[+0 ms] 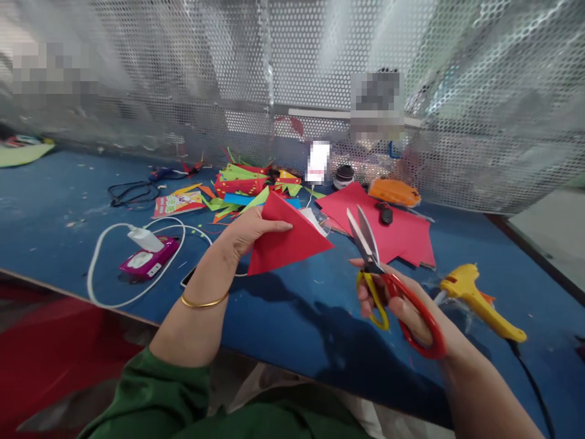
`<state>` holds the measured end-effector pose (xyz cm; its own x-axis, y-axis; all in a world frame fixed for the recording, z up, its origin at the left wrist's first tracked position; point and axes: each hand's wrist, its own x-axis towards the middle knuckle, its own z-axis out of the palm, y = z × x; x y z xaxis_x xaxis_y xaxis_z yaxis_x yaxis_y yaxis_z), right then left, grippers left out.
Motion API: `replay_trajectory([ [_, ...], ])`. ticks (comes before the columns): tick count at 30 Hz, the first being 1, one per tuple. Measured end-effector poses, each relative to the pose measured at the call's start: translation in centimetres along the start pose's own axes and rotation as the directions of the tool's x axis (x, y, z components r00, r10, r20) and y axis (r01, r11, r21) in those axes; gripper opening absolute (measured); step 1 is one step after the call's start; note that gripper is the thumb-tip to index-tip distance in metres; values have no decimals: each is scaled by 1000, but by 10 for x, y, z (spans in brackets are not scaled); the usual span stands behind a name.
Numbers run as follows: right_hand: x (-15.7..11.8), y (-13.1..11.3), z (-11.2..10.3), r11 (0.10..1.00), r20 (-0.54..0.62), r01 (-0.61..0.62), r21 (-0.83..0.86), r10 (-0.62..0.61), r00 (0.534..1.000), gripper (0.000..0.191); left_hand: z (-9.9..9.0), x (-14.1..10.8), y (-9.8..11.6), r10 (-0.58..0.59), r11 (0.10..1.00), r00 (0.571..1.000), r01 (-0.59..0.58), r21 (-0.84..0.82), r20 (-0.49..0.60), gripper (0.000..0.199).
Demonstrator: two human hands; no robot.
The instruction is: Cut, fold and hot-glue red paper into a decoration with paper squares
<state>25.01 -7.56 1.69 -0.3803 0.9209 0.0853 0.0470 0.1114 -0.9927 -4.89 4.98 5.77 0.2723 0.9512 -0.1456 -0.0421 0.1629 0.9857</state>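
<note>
My left hand [250, 230] pinches a folded piece of red paper [289, 244] above the blue table, its thumb lying on the near face. A pair of scissors [368, 241] is in my right hand [402, 299], with one red handle loop and one yellow. The blades point away from me and stand slightly apart, just right of the red paper without touching it. Beyond the scissors lie larger sheets of red paper [406, 231] with a black key fob [386, 213] on them.
A yellow glue gun [479, 300] lies at the right, its black cord trailing off the near edge. At the left is a purple power strip [158, 256] with a white cable. Colourful paper cuttings [242, 183], a phone [319, 160] and an orange packet [393, 191] line the back by the perforated screen.
</note>
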Motion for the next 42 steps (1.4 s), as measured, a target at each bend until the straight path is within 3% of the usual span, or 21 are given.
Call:
replay_trajectory([
  [7,-2,-12,-6,997,113,-73,-26,76,991,84,-13,0,4,19,998,999,-21,-53,-33,38],
  [13,-9,-12,-6,989,146,-140,-37,144,979,78,-17,4,2,35,995,997,-41,-86,-68,35],
  [18,-6,-11,-2,984,215,-173,-37,177,961,81,-11,6,-1,21,997,1000,-22,-81,-8,33],
  [21,-4,-11,-1,980,184,-197,-32,200,962,82,-8,6,-3,16,996,999,-13,-84,41,34],
  [30,-14,-17,8,987,78,-159,20,157,985,67,-4,6,-4,-25,998,997,29,-64,71,33],
  [37,-8,-11,1,979,174,-202,-2,199,964,80,-3,7,-5,-8,1000,998,10,-28,60,35],
  [42,-11,-1,-4,991,216,-133,12,128,968,78,-2,8,-6,-24,1000,998,25,-18,53,38],
])
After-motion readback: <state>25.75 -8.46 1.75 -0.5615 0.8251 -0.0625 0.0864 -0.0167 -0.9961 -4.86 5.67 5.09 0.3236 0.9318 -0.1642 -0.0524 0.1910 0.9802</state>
